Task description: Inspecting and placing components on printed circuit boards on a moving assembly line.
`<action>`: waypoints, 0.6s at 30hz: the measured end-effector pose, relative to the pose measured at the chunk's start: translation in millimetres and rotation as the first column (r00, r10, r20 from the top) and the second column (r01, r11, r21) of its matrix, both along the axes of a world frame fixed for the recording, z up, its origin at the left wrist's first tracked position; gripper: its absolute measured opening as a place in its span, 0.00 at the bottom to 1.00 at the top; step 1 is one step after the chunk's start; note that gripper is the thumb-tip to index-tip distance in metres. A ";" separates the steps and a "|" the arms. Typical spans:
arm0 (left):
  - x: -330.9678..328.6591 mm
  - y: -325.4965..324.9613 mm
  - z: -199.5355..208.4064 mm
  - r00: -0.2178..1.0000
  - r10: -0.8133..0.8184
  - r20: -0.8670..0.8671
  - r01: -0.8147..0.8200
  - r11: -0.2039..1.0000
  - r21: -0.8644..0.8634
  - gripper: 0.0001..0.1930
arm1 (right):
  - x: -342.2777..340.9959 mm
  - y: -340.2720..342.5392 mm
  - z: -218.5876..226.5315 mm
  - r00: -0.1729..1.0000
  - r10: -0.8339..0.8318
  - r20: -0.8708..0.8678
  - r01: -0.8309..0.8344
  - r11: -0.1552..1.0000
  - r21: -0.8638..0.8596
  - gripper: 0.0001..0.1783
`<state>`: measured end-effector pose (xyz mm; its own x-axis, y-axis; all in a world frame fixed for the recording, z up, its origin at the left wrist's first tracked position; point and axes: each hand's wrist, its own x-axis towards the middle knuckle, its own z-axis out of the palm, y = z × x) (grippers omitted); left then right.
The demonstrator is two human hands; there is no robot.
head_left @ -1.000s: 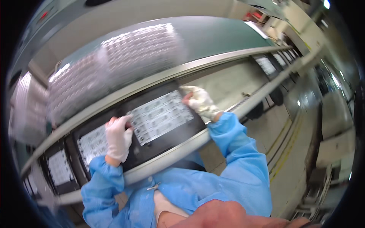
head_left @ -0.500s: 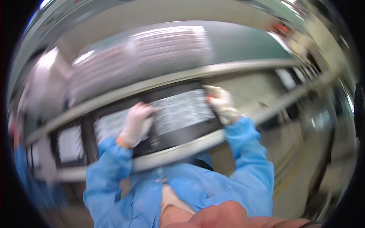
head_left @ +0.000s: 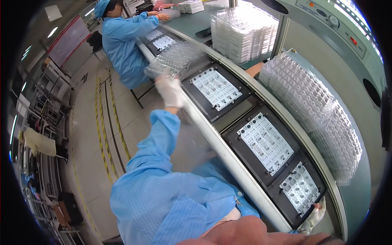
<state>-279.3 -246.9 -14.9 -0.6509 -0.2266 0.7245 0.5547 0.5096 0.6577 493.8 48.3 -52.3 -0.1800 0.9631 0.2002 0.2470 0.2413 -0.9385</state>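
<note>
My left hand (head_left: 169,90), in a white glove, reaches out over the near rail and grips the edge of a clear plastic blister tray (head_left: 175,59). Hand and tray are smeared by motion, and the tray hides part of the line. At the lower right my right hand (head_left: 313,218), gloved with bare fingertips, lies along the end of a black pallet (head_left: 286,204), touching its corner with fingers extended. A white circuit board panel (head_left: 301,190) sits on that pallet. Two more panels, a middle one (head_left: 266,143) and a farther one (head_left: 216,88), rest on black pallets up the line.
A pale rail (head_left: 232,159) edges the line. Beyond it stand stacks of clear trays, one tall (head_left: 243,34) and one long (head_left: 310,94). A co-worker in blue (head_left: 122,45) works farther up the line. An overhead unit (head_left: 330,24) hangs at upper right. Yellow-black tape (head_left: 102,126) marks the floor.
My view has swung toward the left. My left hand has gone from over the panels out to the far left, now with a clear tray. My right hand is still at the pallet's end.
</note>
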 end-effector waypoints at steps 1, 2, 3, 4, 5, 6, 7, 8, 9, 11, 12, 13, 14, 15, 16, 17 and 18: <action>-23.6 -18.7 6.3 0.971 0.027 0.236 -0.036 0.999 0.032 0.22 | -2.1 -2.7 -3.2 0.998 -0.055 0.007 0.055 0.997 0.045 0.29; -57.1 -37.7 -10.9 0.982 -0.108 0.155 0.049 0.937 0.346 0.20 | -6.3 -1.5 -2.9 0.999 -0.051 0.008 0.050 0.997 0.050 0.29; -81.0 -46.2 -24.5 0.961 -0.020 0.275 -0.089 0.921 0.378 0.22 | -10.7 -2.5 -1.3 0.998 -0.057 0.021 0.056 0.997 0.045 0.29; -102.7 -53.1 -36.9 0.917 0.061 0.394 -0.227 0.892 0.391 0.24 | -14.0 -3.1 0.1 0.998 -0.062 0.033 0.061 0.997 0.039 0.29; -133.9 -67.2 -52.6 0.916 0.065 0.395 -0.234 0.888 0.396 0.24 | -18.3 -0.9 2.1 0.997 -0.060 0.044 0.059 0.998 0.034 0.29; -165.5 -82.3 -67.0 0.809 -0.124 0.575 -0.197 0.864 0.463 0.28 | -21.6 2.8 3.5 0.997 -0.056 0.053 0.055 0.998 0.027 0.29; -182.4 -84.0 -75.8 0.637 -0.322 0.701 -0.169 0.829 0.533 0.32 | -21.9 2.4 3.8 0.996 -0.065 0.064 0.064 0.998 0.020 0.29; -172.9 -64.9 -65.4 0.622 -0.338 0.706 -0.154 0.831 0.534 0.32 | -18.9 -5.4 5.0 0.992 -0.094 0.083 0.093 0.996 0.014 0.29; -162.3 -46.1 -52.9 0.558 -0.405 0.724 -0.211 0.775 0.596 0.35 | -16.2 -12.7 6.2 0.987 -0.122 0.102 0.121 0.993 0.008 0.29; -169.3 -54.5 -49.5 0.488 -0.525 0.697 -0.194 0.713 0.673 0.31 | -16.2 -11.2 8.7 0.984 -0.129 0.120 0.130 0.992 -0.002 0.29; -187.8 -68.4 -58.6 0.497 -0.522 0.693 -0.201 0.708 0.677 0.31 | -18.1 -6.2 9.9 0.985 -0.121 0.126 0.123 0.992 -0.007 0.29; -191.9 -66.5 -54.3 0.486 -0.480 0.730 -0.217 0.743 0.633 0.36 | -18.9 -8.5 9.7 0.981 -0.133 0.138 0.136 0.991 -0.013 0.29; -193.5 -63.4 -52.1 0.476 -0.436 0.764 -0.233 0.775 0.587 0.42 | -19.9 -10.2 9.3 0.978 -0.143 0.150 0.148 0.989 -0.019 0.29; -196.5 -62.8 -47.9 0.524 -0.318 0.790 -0.221 0.845 0.487 0.41 | -21.4 -11.4 8.9 0.975 -0.152 0.161 0.158 0.987 -0.025 0.29; -192.9 -58.4 -40.7 0.520 -0.323 0.791 -0.217 0.846 0.488 0.41 | -22.5 -14.3 8.3 0.971 -0.163 0.172 0.171 0.985 -0.032 0.29; -189.3 -53.6 -33.4 0.563 -0.394 0.727 -0.210 0.782 0.587 0.39 | -23.8 -16.7 7.6 0.970 -0.168 0.174 0.177 0.984 -0.033 0.29; -185.7 -48.3 -25.9 0.604 -0.456 0.654 -0.199 0.708 0.678 0.37 | -25.8 -18.9 7.2 0.974 -0.173 0.144 0.180 0.983 -0.034 0.30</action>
<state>-465.0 -295.2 -40.8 -0.9073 -0.2543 -0.3348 -0.2738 -0.2468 0.9296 468.0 29.3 -45.1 -0.0295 0.9898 0.1392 0.4114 0.1390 -0.9008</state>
